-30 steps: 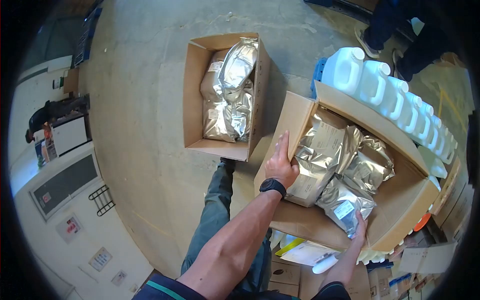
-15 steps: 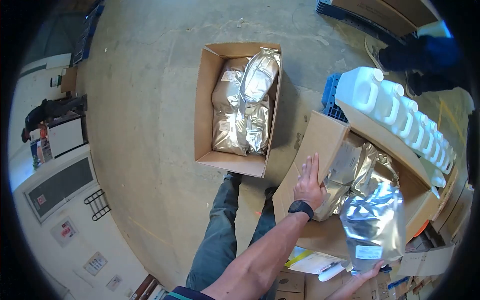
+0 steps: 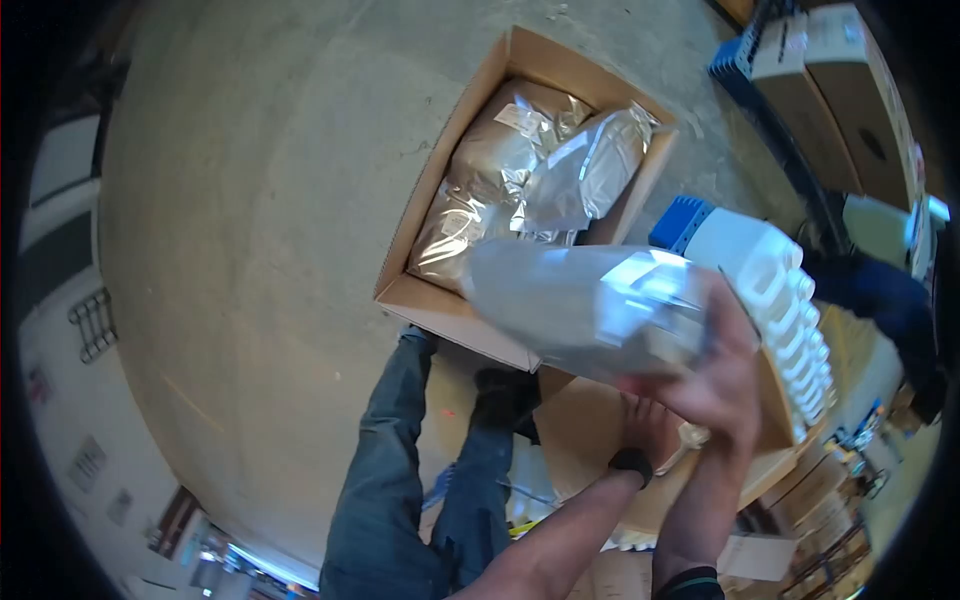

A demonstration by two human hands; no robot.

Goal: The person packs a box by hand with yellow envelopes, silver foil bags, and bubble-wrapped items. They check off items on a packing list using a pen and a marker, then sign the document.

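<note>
My right hand (image 3: 728, 375) grips one end of a silver foil pouch (image 3: 560, 300), blurred by motion. The pouch hangs over the near right edge of an open cardboard box (image 3: 455, 322) on the floor. Inside that box lie several more foil pouches (image 3: 500, 150), one slanted on top at the right. My left hand (image 3: 650, 432), with a dark watch at the wrist, lies with fingers stretched on the flap of a second cardboard box (image 3: 580, 425). My right hand and the pouch hide part of that box and its contents.
White plastic jugs (image 3: 770, 275) stand in a row along the right, by a blue plastic crate (image 3: 682, 222). Large cartons (image 3: 840, 100) are stacked at upper right. Another person's dark-clad leg (image 3: 880, 300) is beyond the jugs. My own legs (image 3: 385, 450) are below the floor box.
My right hand has carried the foil pouch up and left from the second box toward the floor box. My left hand stays at the second box. The view has turned.
</note>
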